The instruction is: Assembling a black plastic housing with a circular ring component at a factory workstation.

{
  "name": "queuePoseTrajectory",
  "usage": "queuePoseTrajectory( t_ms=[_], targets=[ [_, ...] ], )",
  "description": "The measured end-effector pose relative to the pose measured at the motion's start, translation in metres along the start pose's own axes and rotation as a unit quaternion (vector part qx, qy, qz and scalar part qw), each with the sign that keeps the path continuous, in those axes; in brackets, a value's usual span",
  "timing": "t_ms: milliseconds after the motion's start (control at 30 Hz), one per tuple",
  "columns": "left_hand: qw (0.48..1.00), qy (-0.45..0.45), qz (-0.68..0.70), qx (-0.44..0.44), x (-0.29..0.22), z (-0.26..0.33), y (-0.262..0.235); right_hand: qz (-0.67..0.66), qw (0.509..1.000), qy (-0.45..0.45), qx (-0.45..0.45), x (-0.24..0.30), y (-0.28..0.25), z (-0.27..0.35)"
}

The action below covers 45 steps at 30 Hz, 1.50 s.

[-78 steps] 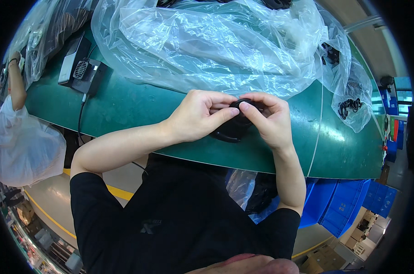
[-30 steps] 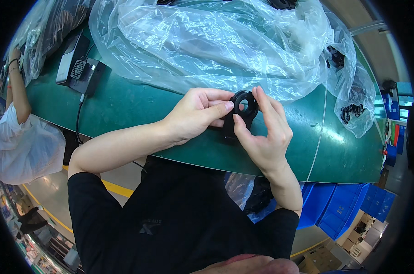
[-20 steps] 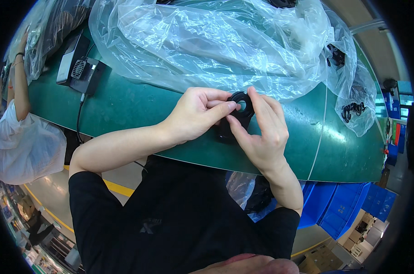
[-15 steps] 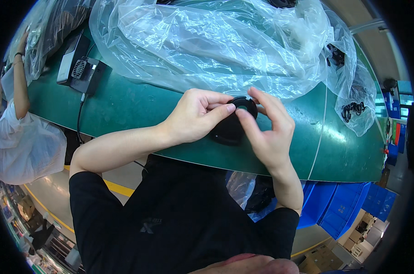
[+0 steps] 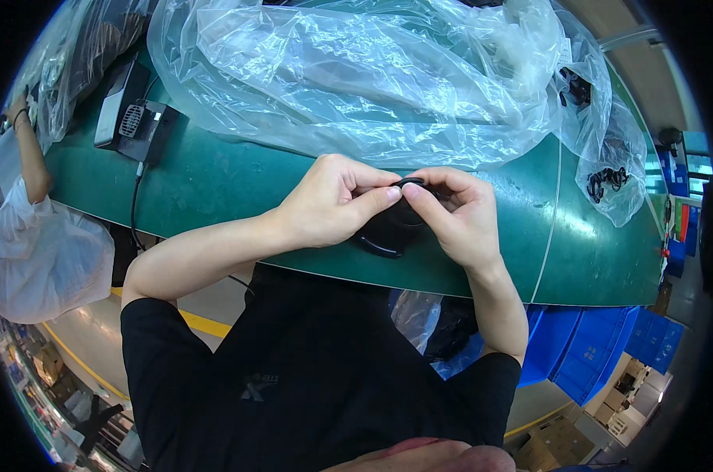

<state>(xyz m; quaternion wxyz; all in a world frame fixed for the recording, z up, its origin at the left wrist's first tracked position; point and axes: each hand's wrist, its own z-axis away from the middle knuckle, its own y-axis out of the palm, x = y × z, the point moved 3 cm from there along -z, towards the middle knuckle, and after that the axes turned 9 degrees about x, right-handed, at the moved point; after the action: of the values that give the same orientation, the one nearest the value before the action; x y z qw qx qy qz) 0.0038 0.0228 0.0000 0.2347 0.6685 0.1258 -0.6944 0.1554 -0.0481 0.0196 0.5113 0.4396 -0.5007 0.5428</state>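
A black, ring-edged part (image 5: 409, 182) is pinched from both sides between my hands, above the near part of the green table. My left hand (image 5: 337, 200) is closed on its left edge, thumb and forefinger together. My right hand (image 5: 458, 208) grips the right edge, with thumb and curled fingers against it. Below them is a black, rounded, glossy piece (image 5: 384, 240); whether it is joined to the ring-edged part I cannot tell. My fingers cover much of both, so their exact kind does not show.
Large clear plastic bags (image 5: 356, 79) cover the far side of the green table (image 5: 222, 177). Small black parts (image 5: 606, 182) lie in a bag at right. A black-and-grey device (image 5: 140, 118) with a cable stands at left. Blue bins (image 5: 588, 354) sit below right. Another person (image 5: 46, 244) is at far left.
My right hand's fingers have come down and curled in around the black part's edge. The part has tipped, so its round opening shows less. My left hand has kept its pinch.
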Motion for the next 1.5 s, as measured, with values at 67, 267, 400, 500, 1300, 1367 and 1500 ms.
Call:
queuePoseTrajectory(
  t_ms=[67,267,400,500,1300,1367,1500],
  targets=[
    [0.997,-0.045,-0.049,0.028,-0.004,0.002,0.001,-0.026,1.0,0.014,0.003,-0.002,0.0,-0.001],
    [0.992,-0.048,-0.114,-0.001,-0.006,0.003,0.002,-0.01,1.0,-0.002,-0.022,-0.007,0.0,-0.001],
    [0.998,0.018,-0.053,-0.018,0.004,0.001,0.0,0.022,1.0,-0.011,-0.018,-0.006,0.003,-0.001],
    [0.999,-0.007,-0.041,0.01,0.007,0.0,-0.001,0.015,1.0,-0.007,-0.023,-0.007,0.005,0.001],
    [0.985,-0.059,0.161,0.006,0.009,-0.005,-0.003,0.445,0.856,-0.251,-0.077,0.021,0.009,0.007],
    [0.986,-0.078,0.146,-0.001,0.01,-0.004,-0.004,0.463,0.841,-0.265,-0.093,0.023,0.012,0.01],
    [0.978,-0.076,0.194,-0.015,0.008,-0.005,-0.001,0.439,0.854,-0.261,-0.095,0.024,0.01,0.008]
  ],
)
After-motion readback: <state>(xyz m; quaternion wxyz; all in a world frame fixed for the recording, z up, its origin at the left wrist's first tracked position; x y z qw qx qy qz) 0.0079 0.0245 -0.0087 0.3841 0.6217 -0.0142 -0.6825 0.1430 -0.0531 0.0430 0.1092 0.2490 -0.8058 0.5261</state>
